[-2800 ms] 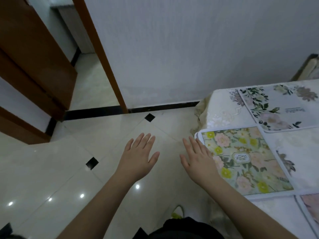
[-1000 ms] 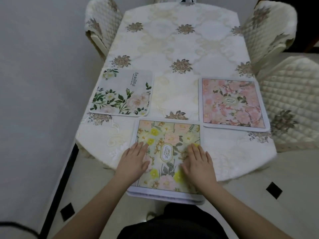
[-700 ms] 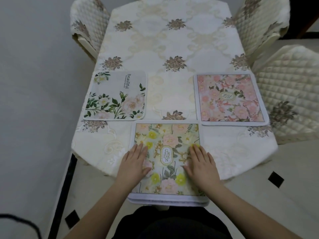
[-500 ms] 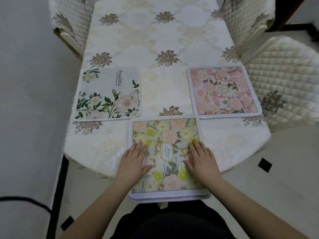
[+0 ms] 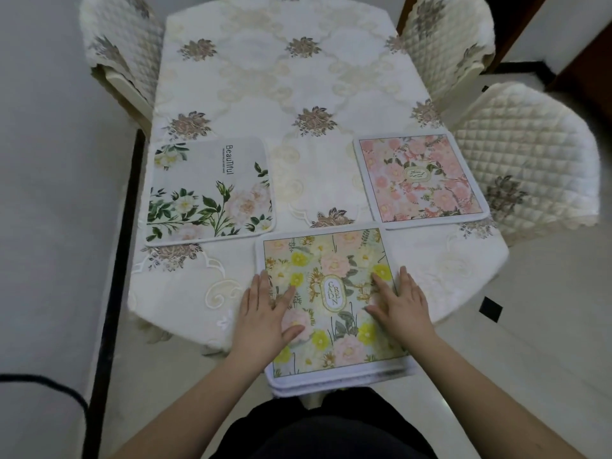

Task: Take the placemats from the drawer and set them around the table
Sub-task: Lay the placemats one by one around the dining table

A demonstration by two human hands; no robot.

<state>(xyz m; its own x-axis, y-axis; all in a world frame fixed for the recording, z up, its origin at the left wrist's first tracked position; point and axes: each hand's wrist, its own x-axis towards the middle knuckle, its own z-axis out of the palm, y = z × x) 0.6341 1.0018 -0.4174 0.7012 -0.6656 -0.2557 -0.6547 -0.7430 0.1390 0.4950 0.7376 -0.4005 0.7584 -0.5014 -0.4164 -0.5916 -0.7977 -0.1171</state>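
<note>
From the head camera we look down on a table (image 5: 291, 94) with cut corners, draped in a cream embroidered cloth with brown flower clusters. Pale glossy floor tiles (image 5: 546, 326) with small black diamond insets lie to the right of our fingers, a plain white wall (image 5: 49, 193) with a black baseboard to the left. Three chairs (image 5: 526, 160) in quilted cream covers stand around the table, one beyond our left fingers and two beyond our right.

Our left hand (image 5: 265, 313) and right hand (image 5: 400, 303) lie flat, fingers straight and relaxed, pressing on a yellow-flowered placemat (image 5: 334, 303), one hand toward each side edge. It is square with rounded corners and a white bound border, and its near edge overhangs the table toward us. More mat edges show stacked beneath it.

Past our left fingertips lies a white placemat (image 5: 208, 190) with green leaves, printed "Beautiful". Past our right fingertips lies a pink-flowered placemat (image 5: 420, 180). Both lie flat on the cloth.
</note>
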